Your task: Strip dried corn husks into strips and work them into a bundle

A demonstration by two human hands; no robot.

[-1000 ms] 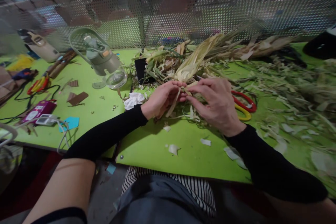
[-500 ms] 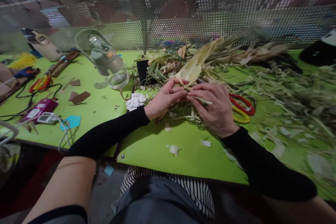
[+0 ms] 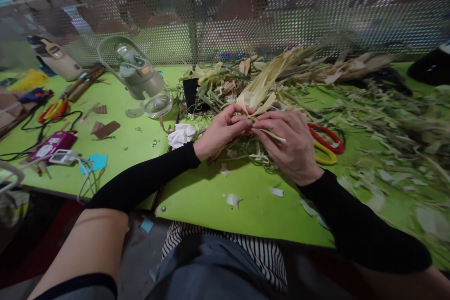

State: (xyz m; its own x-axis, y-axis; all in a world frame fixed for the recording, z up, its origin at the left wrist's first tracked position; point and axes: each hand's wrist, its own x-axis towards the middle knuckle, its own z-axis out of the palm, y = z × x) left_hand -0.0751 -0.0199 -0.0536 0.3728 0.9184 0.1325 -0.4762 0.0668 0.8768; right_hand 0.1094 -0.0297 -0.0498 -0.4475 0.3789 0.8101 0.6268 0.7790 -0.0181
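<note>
Pale yellow husk bundle [image 3: 264,85], pinched near its base, both hands [image 3: 218,134] close together

Papery, creased, faintly glossy on husk bundle [image 3: 262,86] | dry, rough, fibrous in shavings [image 3: 383,122] | smooth, satin-like across bench [image 3: 207,213] | dull, metal-looking, perforated on screen [image 3: 158,47] | smooth, plastic-looking on scissor handles [image 3: 338,144] | soft crumpled paper in white wad [image 3: 181,135] | matt black cloth on sleeves [image 3: 151,176] | clear, shiny low on green bottle [image 3: 142,78] | matt, card-like in brown scrap [image 3: 107,129]
</note>
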